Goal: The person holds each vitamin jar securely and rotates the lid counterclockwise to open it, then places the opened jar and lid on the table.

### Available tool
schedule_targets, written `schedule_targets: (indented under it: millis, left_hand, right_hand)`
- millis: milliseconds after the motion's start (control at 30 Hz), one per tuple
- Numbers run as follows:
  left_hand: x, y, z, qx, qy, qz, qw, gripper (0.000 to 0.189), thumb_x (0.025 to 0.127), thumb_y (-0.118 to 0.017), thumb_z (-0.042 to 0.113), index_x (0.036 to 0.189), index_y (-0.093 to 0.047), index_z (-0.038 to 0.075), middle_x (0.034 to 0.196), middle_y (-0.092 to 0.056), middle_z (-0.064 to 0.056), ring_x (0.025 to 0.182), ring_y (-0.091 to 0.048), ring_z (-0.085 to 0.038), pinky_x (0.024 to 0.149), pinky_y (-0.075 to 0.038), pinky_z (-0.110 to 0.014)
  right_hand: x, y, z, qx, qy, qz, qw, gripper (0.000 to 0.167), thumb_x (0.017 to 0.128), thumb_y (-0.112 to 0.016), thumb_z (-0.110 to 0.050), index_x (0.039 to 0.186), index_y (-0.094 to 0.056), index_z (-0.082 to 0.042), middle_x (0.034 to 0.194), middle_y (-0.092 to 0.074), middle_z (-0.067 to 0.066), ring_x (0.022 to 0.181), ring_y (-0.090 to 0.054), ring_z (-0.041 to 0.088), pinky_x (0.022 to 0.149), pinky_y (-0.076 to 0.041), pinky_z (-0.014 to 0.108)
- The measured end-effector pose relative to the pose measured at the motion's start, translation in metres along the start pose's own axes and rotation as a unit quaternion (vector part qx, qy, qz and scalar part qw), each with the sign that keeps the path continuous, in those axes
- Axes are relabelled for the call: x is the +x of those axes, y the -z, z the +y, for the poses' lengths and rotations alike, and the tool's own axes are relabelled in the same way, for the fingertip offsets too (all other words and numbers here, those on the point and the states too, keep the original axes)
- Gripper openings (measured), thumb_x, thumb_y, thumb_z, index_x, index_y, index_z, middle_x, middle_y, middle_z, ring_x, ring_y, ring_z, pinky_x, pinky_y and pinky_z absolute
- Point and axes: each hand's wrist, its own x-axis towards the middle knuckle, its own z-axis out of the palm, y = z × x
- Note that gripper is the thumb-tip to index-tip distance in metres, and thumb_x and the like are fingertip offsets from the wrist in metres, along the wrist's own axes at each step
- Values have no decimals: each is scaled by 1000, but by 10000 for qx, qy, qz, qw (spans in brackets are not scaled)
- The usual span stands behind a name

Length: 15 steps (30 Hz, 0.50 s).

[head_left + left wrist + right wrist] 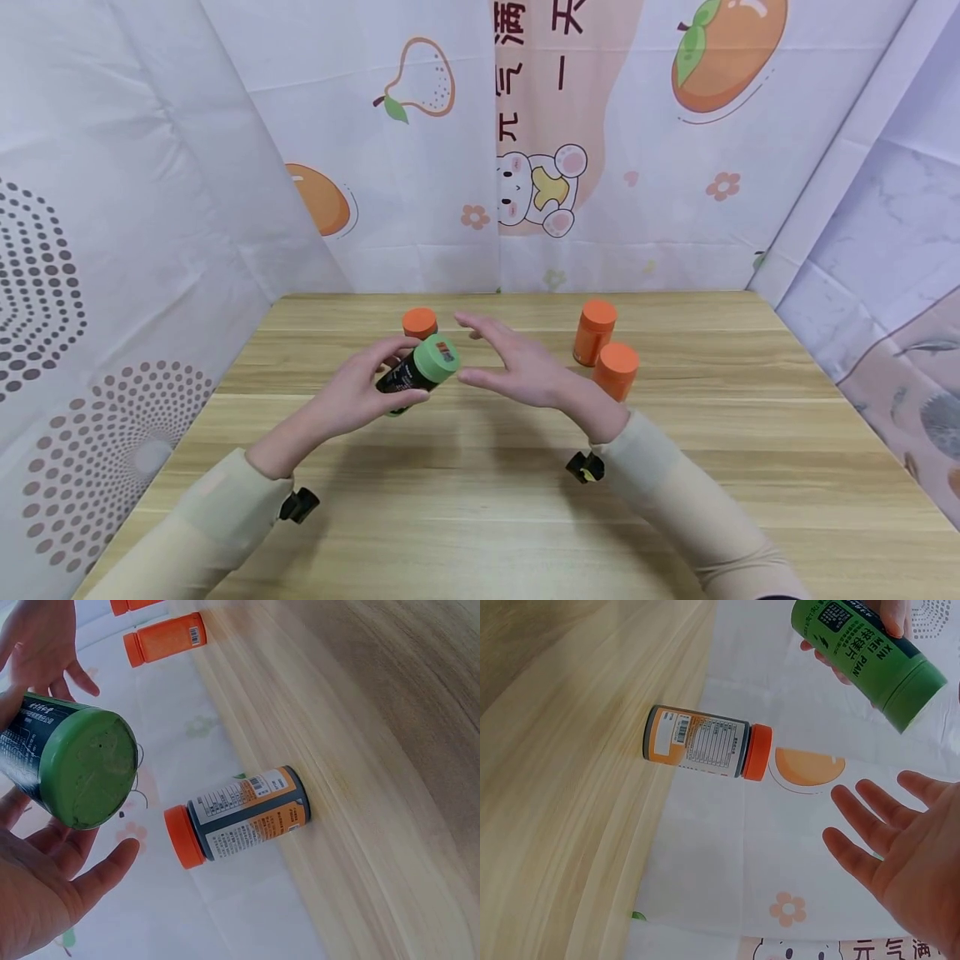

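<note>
My left hand [354, 390] grips a green bottle [433, 360] with a lighter green cap and a dark label panel, fingers and thumb around its sides. It is tilted above the table, its cap toward the right hand. The left wrist view shows the plain green base of the bottle [90, 769]; in the right wrist view its green label [855, 645] carries printed lettering. Beside the cap is my right hand [521, 368], holding nothing, fingers spread and slightly bent. Behind the left hand, a dark bottle with an orange cap [420, 322] stands upright on the table, partly hidden in the head view.
Two orange bottles stand at the back right, one farther back [596, 333] and one nearer [617, 371], partly behind the right wrist. The wooden table [480, 517] ends against a printed white curtain [420, 200], with more fabric along both sides.
</note>
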Motion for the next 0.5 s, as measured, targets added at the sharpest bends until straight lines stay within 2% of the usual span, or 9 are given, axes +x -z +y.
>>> schedule_targets:
  millis: [200,500]
  left_hand:
    - [1,0,0,48,-20,-30,10000,55,80,-81,32,127,-56,19,107,-64,6,93,-59,-15,83,-49,-39]
    - [4,-5,1,394,118,-88,9991,58,78,-82,38,127,-59,18,104,-63,6,88,-59,-13,72,-50,-35]
  right_hand:
    - [2,-4,-2,141,202,164,9996,68,92,-63,-48,150,-33,-28,143,-44,-4,124,-48,15,94,-45,48]
    - [6,-13,-2,151,494,257,9983,62,92,-65,-42,145,-41,-20,126,-54,-4,108,-55,13,86,-49,40]
